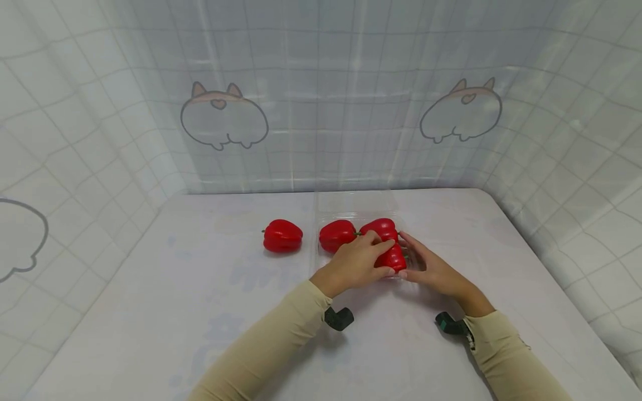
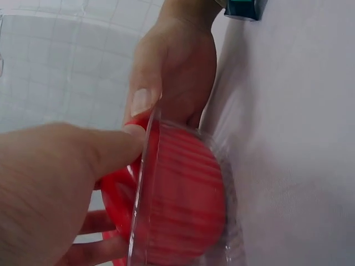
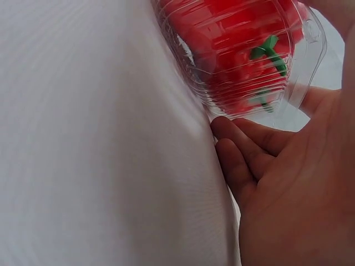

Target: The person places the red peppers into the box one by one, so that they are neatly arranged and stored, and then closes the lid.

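A clear plastic clamshell box point(image 3: 308, 61) lies with its lid point(image 1: 346, 201) folded back away from me. Inside are a red bell pepper point(image 1: 337, 235) at the left, another red bell pepper point(image 1: 382, 226) at the back right and a third red bell pepper point(image 1: 393, 258) at the front right. My left hand point(image 1: 353, 262) grips this front-right one, thumb at the near side and fingers across its top. Around the box's right end, my right hand point(image 1: 436, 273) holds with thumb in front and forefinger behind; its other fingers point(image 3: 236, 160) rest low by the table.
Outside the box, to its left, lies one more red bell pepper point(image 1: 283, 236) with its stem pointing left. The white-covered table point(image 1: 200, 312) ends at a grid-patterned curtain point(image 1: 341, 111) behind. Dark wrist devices point(image 1: 339, 318) hang below both forearms.
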Motion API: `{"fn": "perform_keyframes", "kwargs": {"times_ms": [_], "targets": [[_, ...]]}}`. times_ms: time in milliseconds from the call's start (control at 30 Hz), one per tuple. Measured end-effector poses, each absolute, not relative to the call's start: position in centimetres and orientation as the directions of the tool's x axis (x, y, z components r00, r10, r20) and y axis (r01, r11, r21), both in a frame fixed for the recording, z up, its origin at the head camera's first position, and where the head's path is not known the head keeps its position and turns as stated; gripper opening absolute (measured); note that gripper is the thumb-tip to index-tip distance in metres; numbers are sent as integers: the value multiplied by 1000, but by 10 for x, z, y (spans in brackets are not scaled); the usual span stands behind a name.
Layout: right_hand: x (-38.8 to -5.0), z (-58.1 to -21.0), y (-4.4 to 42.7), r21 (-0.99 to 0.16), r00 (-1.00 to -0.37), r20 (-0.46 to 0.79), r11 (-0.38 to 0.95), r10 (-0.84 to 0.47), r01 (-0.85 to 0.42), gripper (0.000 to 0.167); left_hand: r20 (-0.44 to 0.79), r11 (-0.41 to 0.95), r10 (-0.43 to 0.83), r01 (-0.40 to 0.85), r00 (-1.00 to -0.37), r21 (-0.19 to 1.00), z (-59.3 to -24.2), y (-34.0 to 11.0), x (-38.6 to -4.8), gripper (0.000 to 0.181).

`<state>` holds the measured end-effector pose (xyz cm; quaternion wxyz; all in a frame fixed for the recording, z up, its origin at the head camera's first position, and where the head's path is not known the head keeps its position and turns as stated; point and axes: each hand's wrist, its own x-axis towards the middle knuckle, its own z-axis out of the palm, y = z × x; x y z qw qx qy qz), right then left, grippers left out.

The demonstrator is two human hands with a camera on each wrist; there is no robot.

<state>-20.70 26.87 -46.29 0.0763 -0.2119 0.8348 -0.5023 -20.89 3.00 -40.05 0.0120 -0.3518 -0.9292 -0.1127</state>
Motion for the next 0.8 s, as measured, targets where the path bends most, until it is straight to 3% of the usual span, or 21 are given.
{"fn": "perform_keyframes", "kwargs": {"times_ms": [200, 800], "targets": [[-208, -463, 269, -869, -898, 94, 404, -430, -285, 96, 96, 710, 676, 680, -731, 181, -401, 28, -210, 69], [-210, -465, 272, -868, -897, 97, 405, -432, -288, 93, 80, 701, 663, 654, -744, 285, -399, 21, -213, 68]]}}
